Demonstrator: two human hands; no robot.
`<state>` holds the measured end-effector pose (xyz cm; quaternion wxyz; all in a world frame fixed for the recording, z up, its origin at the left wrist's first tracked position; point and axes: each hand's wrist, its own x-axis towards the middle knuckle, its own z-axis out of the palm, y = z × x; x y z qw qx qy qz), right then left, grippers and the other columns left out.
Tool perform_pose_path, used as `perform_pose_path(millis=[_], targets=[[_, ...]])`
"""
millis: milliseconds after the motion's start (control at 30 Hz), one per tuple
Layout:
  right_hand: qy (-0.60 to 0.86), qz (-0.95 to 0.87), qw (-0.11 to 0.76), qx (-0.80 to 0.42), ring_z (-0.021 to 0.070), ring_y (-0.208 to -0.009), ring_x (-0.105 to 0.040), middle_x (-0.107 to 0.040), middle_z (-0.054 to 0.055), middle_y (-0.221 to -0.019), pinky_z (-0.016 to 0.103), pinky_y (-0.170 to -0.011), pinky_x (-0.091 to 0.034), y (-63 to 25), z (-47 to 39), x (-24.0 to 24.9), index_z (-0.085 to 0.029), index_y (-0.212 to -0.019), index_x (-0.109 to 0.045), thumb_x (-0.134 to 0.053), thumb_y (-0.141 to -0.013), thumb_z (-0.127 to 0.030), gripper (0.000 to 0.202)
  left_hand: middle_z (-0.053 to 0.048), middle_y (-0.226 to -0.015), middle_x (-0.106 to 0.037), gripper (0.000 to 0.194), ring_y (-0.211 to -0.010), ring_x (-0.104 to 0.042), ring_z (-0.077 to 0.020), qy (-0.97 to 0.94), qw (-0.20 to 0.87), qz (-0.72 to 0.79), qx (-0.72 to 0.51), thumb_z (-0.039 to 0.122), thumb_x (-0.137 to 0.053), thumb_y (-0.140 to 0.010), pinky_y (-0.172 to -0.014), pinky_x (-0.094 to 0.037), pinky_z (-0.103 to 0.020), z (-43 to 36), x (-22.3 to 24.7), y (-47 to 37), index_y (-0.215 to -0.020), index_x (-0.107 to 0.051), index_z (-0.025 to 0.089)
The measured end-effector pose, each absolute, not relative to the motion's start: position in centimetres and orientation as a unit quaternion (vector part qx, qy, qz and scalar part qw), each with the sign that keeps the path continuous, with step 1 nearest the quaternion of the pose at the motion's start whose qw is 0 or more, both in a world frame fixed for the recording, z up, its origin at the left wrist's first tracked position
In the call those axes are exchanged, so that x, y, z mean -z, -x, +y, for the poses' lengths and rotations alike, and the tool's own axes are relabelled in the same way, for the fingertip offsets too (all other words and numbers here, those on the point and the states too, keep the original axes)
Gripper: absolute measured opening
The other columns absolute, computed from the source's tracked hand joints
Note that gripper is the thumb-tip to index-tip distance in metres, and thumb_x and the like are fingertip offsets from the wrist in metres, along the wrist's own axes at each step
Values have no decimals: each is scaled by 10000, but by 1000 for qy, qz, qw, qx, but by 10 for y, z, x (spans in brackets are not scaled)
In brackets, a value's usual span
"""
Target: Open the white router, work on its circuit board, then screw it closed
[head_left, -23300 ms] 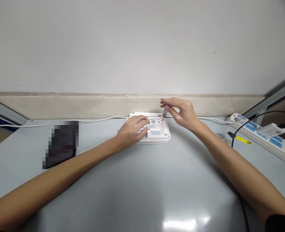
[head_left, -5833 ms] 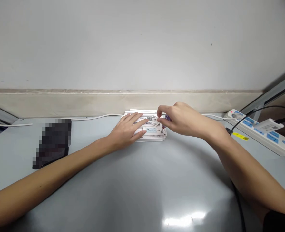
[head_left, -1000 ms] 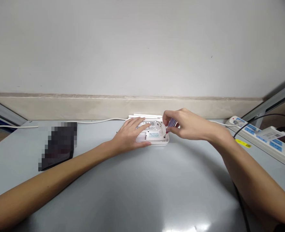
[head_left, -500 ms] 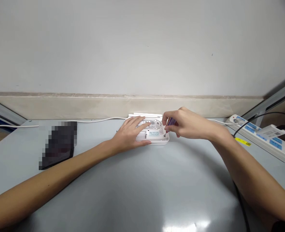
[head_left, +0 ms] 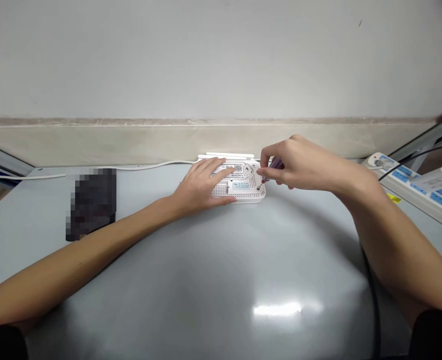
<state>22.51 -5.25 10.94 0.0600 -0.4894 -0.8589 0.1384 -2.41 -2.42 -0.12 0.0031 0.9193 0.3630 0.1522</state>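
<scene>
White router (head_left: 242, 184) lies lengthwise left-right; screwdriver (head_left: 275, 164) tilts, tip down-left.

At right, a white power strip (head_left: 412, 188) slants beside a yellow tag (head_left: 394, 198); at left, a pixelated dark object (head_left: 92, 205) lies below a white cable (head_left: 26, 178). A pale wall (head_left: 221, 60) fills the top.

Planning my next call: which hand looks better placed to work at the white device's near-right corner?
Probably the right hand: it grips the purple tool, its tip at that corner. The left hand spreads over the opposite side of the white device.
</scene>
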Motion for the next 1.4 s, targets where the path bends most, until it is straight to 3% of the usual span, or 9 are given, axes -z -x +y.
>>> perform_pose_path(millis=[300, 500, 967, 1167, 1400], targets=[[485, -863, 56, -130, 157, -621, -502, -605, 5, -657, 274, -582, -258, -225, -54, -110, -202, -915, -606, -588, -803, -262, 128, -141, -1500, -403, 728, -1373, -373, -345, -918, 0, 363, -157, 668, -539, -836, -1131, -292, -538, -23, 2, 25, -1413, -469, 229], [472, -868, 78, -131, 146, -655, -509, -623, 16, -728, 269, -578, -258, -225, -53, -106, -191, -813, -564, -584, -798, -198, 26, -128, -1494, -416, 718, -1371, -379, -348, -919, -2, 360, -162, 668, -539, -835, -1124, -309, -553, -22, 5, 27, -1415, -465, 251], [496, -858, 75, -106, 129, -567, -455, -549, -5, -580, 270, -570, -249, -223, -50, -102, -191, -748, -551, -482, -933, -435, 315, -123, -1498, -414, 729, -1378, -371, -336, -917, 7, 362, -168, 681, -529, -833, -1135, -296, -538, -24, 4, 26, -1418, -463, 251], [488, -857, 90, -138, 152, -642, -526, -621, 3, -676, 258, -578, -287, -223, -52, -103, -201, -907, -573, -553, -856, -303, 116, -122, -1503, -405, 729, -1386, -361, -335, -917, 0, 366, -162, 696, -505, -838, -1139, -287, -544, -23, 6, 27, -1419, -461, 259], [476, -859, 95, -163, 149, -644, -536, -643, 1, -704, 256, -578, -305, -224, -53, -103, -210, -928, -580, -517, -840, -213, 108, -134, -1497, -410, 730, -1386, -363, -334, -918, -1, 362, -160, 688, -509, -840, -1137, -295, -540, -23, 4, 27, -1417, -464, 243]])
